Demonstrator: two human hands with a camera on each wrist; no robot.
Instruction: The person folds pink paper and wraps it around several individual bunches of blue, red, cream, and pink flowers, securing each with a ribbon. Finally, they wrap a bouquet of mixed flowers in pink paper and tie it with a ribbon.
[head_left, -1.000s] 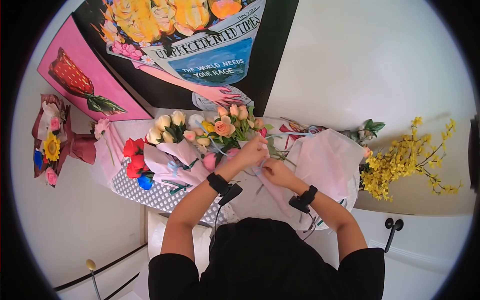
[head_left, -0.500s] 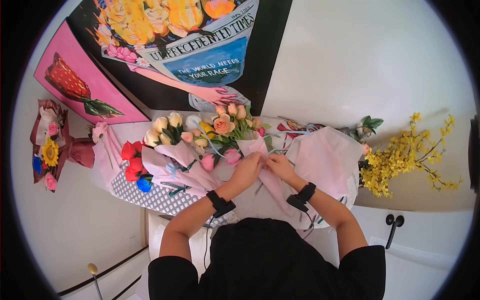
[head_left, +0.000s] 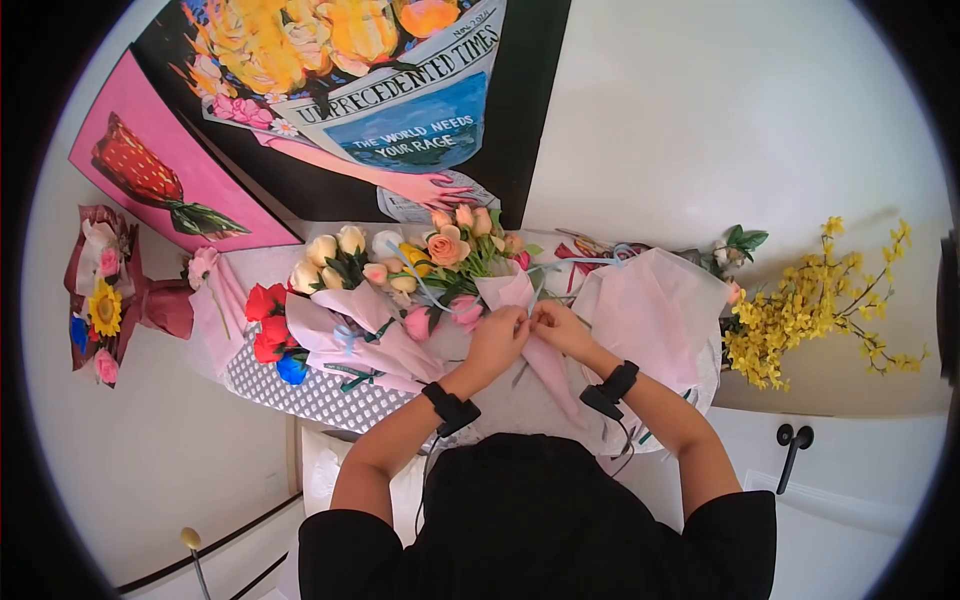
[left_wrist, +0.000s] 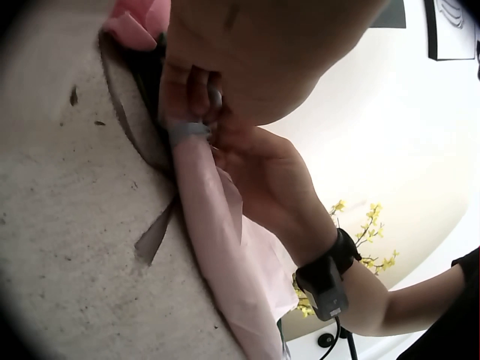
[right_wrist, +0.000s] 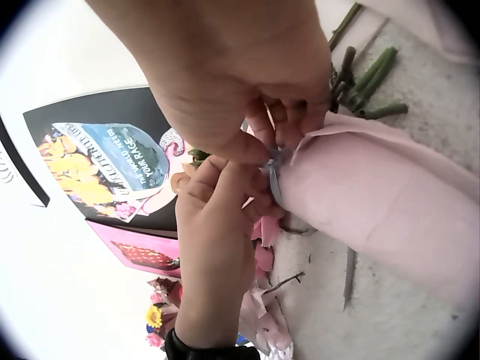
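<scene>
A flower wrapped in pale pink paper [right_wrist: 360, 180] lies on the table under both hands, slanting towards the person. Round its narrow part runs a light blue ribbon [right_wrist: 274, 180]. My left hand [head_left: 499, 338] pinches the ribbon with curled fingers from the left. Opposite it, my right hand [head_left: 565, 330] pinches the ribbon too, and the fingertips of both hands nearly meet at the knot. In the left wrist view the ribbon band [left_wrist: 189, 132] sits snug round the paper, while the fingers partly hide the knot. Pink blossoms [head_left: 466, 312] lie just left of the wrap.
Peach roses [head_left: 448, 246] lie behind the hands. On the left is a pink-wrapped bouquet [head_left: 355, 335] beside red roses [head_left: 268, 310]. A large pink paper wrap [head_left: 650, 315] lies on the right, near yellow flower branches [head_left: 770, 345]. Cut green stems [right_wrist: 371, 82] lie close to the right hand.
My left hand has come down and towards the person from above the wrap. The two hands now meet at the ribbon; over the last half second they have barely moved.
</scene>
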